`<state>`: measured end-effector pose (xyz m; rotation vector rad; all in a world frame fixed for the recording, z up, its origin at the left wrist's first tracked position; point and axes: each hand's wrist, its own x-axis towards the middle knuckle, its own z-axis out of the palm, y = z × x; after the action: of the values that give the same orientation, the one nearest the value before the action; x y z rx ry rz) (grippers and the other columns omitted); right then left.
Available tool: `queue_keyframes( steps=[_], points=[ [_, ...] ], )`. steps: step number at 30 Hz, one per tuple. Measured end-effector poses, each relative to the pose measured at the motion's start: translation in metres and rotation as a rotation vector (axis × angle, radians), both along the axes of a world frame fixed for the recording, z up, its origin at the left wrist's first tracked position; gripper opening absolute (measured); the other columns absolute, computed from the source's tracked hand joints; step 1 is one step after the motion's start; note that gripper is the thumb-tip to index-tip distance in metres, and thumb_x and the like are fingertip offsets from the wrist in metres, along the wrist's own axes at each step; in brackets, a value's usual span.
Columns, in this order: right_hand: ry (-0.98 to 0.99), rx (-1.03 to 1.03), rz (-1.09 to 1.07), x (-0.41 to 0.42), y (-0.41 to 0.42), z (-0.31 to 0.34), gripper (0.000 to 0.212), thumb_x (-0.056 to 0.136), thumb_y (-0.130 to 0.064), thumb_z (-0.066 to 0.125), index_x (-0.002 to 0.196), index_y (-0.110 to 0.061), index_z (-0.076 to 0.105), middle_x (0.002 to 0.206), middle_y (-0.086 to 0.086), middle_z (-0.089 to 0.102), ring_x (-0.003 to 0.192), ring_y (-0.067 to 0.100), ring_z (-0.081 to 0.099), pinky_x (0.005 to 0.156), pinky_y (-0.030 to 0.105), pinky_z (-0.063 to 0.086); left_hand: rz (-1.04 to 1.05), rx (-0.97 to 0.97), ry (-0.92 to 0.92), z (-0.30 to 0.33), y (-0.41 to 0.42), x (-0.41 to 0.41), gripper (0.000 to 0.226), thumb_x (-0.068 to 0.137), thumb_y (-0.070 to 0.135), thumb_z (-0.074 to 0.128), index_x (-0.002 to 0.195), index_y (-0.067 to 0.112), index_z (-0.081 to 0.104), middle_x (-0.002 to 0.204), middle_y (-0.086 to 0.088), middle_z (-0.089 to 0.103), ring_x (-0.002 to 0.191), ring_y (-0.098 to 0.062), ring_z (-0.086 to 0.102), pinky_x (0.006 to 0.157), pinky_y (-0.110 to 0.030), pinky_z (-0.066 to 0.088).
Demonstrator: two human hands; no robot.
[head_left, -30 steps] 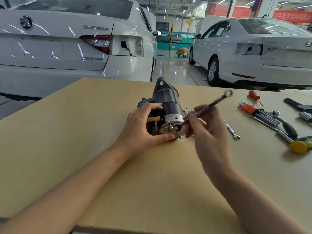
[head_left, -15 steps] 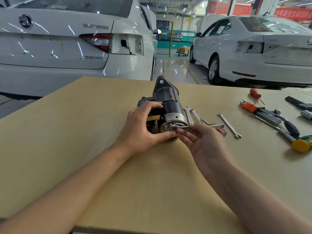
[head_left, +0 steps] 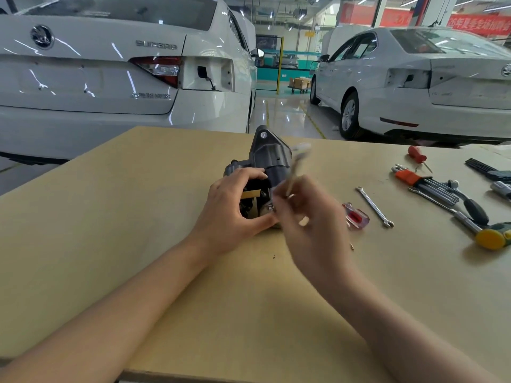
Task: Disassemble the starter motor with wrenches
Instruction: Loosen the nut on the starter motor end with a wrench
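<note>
Smooth tan counter [head_left: 138, 217] | dark ribbed starter motor [head_left: 269, 164] near far edge, your left hand [head_left: 232, 208] gripping it | your right hand [head_left: 309, 219] fingers curled around blurred slim metal wrench [head_left: 297, 164], tilted upward

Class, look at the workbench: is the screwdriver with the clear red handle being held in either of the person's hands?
No. The screwdriver lies on the table beside the right hand, which holds a wrench.
</note>
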<state>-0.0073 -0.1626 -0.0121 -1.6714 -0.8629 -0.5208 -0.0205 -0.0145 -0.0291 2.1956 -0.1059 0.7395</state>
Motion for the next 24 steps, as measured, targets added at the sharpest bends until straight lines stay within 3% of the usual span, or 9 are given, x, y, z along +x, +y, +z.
queue_keyframes(
  steps=[4, 6, 8, 11, 16, 21, 24],
  points=[
    [-0.464, -0.425, -0.072, -0.004, 0.008, -0.006, 0.011, 0.079, 0.005, 0.068, 0.087, -0.002, 0.068, 0.087, 0.010, 0.062, 0.081, 0.027, 0.056, 0.074, 0.032, 0.046, 0.002, 0.036, -0.025, -0.001, 0.004, 0.002, 0.055, 0.070, 0.023, 0.057, 0.124, 0.016, 0.056, 0.134, 0.004, 0.057, 0.124, -0.023, 0.054, 0.107, -0.052, 0.037],
    [-0.467, -0.375, -0.015, -0.005, 0.003, -0.004, 0.008, 0.085, 0.002, 0.064, 0.091, -0.002, 0.067, 0.089, 0.009, 0.062, 0.082, 0.026, 0.056, 0.074, 0.032, 0.046, -0.001, 0.014, -0.007, -0.002, 0.004, 0.002, 0.061, 0.066, 0.034, 0.056, 0.125, 0.017, 0.056, 0.132, 0.005, 0.058, 0.123, -0.026, 0.054, 0.104, -0.052, 0.040],
    [-0.290, -0.142, 0.059, -0.010, -0.002, -0.002, 0.008, 0.091, -0.004, 0.058, 0.094, -0.009, 0.064, 0.088, 0.001, 0.062, 0.081, 0.019, 0.057, 0.072, 0.028, 0.046, -0.002, -0.013, 0.008, -0.001, 0.003, 0.002, 0.070, 0.060, 0.048, 0.064, 0.123, 0.021, 0.055, 0.129, 0.007, 0.059, 0.121, -0.026, 0.055, 0.102, -0.051, 0.043],
    [0.215, 0.249, 0.079, -0.007, -0.006, 0.005, 0.015, 0.093, -0.009, 0.056, 0.086, -0.022, 0.054, 0.077, -0.003, 0.060, 0.068, 0.016, 0.055, 0.065, 0.034, 0.047, 0.019, 0.010, 0.032, -0.001, 0.003, -0.001, 0.081, 0.053, 0.065, 0.073, 0.124, 0.031, 0.052, 0.130, 0.015, 0.056, 0.124, -0.021, 0.051, 0.105, -0.047, 0.042],
    [0.821, 0.512, 0.114, 0.007, -0.016, 0.006, 0.013, 0.094, 0.000, 0.054, 0.083, -0.007, 0.051, 0.057, 0.007, 0.057, 0.049, 0.016, 0.055, 0.048, 0.023, 0.047, 0.031, 0.031, 0.039, 0.002, 0.002, -0.005, 0.088, 0.049, 0.071, 0.072, 0.125, 0.031, 0.051, 0.128, 0.016, 0.055, 0.124, -0.016, 0.050, 0.107, -0.045, 0.041],
    [1.137, 0.687, 0.237, 0.012, -0.012, 0.000, 0.008, 0.092, 0.007, 0.051, 0.097, 0.001, 0.052, 0.054, 0.008, 0.061, 0.050, 0.019, 0.065, 0.051, 0.025, 0.055, 0.027, 0.024, 0.013, 0.003, -0.001, -0.005, 0.083, 0.053, 0.067, 0.071, 0.123, 0.027, 0.053, 0.125, 0.013, 0.058, 0.122, -0.018, 0.053, 0.106, -0.045, 0.042],
    [1.246, 0.740, 0.278, 0.012, -0.012, 0.000, 0.007, 0.089, 0.009, 0.052, 0.087, 0.003, 0.055, 0.055, 0.011, 0.064, 0.052, 0.021, 0.068, 0.049, 0.023, 0.054, 0.031, 0.031, 0.007, 0.002, 0.000, -0.005, 0.081, 0.054, 0.068, 0.070, 0.123, 0.028, 0.053, 0.123, 0.016, 0.057, 0.121, -0.016, 0.052, 0.105, -0.044, 0.042]
  ],
)
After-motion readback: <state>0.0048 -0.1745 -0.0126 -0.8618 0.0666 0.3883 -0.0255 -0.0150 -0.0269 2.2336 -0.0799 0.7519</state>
